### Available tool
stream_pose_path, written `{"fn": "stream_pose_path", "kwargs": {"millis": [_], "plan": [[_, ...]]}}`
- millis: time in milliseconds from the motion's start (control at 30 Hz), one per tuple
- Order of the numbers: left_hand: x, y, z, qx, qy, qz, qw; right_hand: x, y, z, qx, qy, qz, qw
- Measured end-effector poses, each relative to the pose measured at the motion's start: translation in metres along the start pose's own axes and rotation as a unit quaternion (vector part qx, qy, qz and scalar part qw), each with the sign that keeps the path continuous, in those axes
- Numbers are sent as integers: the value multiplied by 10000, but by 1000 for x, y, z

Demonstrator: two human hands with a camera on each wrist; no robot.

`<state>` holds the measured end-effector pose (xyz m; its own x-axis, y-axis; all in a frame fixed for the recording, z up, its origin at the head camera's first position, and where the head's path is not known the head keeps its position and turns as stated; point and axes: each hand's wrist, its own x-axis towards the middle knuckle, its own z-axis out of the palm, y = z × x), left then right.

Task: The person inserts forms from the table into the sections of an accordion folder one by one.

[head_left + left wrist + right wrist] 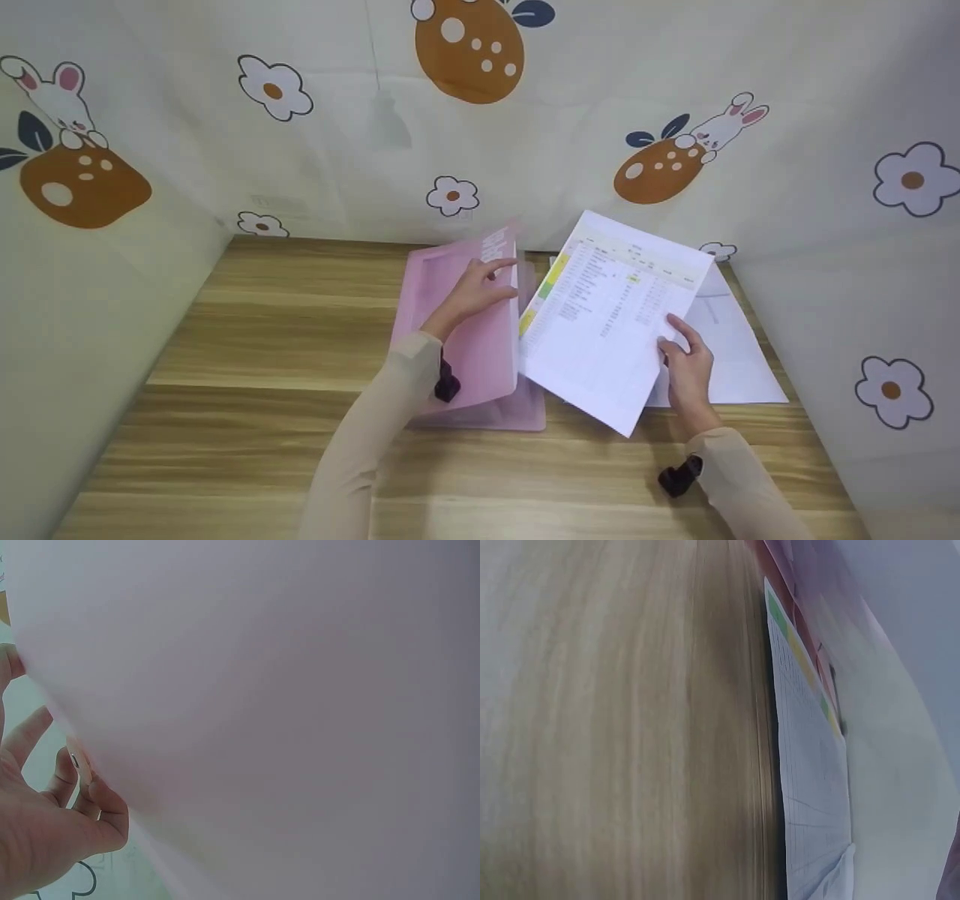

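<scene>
a printed sheet [600, 352] is tilted at the mouth of a half-raised pink folder [476, 352], its left edge beside the cover's edge and its lowest corner over the table [247, 337]. bare wood runs left of the folder and in front of both; more papers [742, 360] lie to the right, partly under the sheet. the right hand [690, 367] reaches up from below, thumb and fingers pinching the sheet's right edge. the left hand [469, 292] lies across the cover, wrist bent, thumb and fingers curled at its free edge, holding it up. the left wrist view brings those fingertips close; the right wrist view adds green and yellow strips on paper low along the table. a patterned cloth [360, 112] hangs behind.
</scene>
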<state>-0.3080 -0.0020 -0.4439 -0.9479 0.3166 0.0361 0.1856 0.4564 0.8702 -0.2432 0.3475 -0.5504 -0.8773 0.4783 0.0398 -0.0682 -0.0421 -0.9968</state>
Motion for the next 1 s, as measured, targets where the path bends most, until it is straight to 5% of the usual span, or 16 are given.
{"fn": "stream_pose_path", "kwargs": {"millis": [133,333,400,567,733,833,1000], "plan": [[1,-1,1,19,-27,-42,10000,-7,-4,5,-17,-167,166,9997],[1,0,1,-18,-35,-114,9999,-47,-59,28,-416,-398,360,9977],[1,1,1,-37,-47,-198,9998,-48,-59,30,-396,-392,386,9977],[0,0,2,-35,-51,-297,9995,-26,-22,20,-261,-408,474,9977],[0,0,2,-19,-20,-156,9999,-13,-3,12,-604,-267,424,9969],[0,0,2,11,-6,-69,10000,-14,-6,10,-773,-184,444,9959],[0,1,2,5,19,-53,10000,-41,-49,21,-1145,-231,734,9904]]}}
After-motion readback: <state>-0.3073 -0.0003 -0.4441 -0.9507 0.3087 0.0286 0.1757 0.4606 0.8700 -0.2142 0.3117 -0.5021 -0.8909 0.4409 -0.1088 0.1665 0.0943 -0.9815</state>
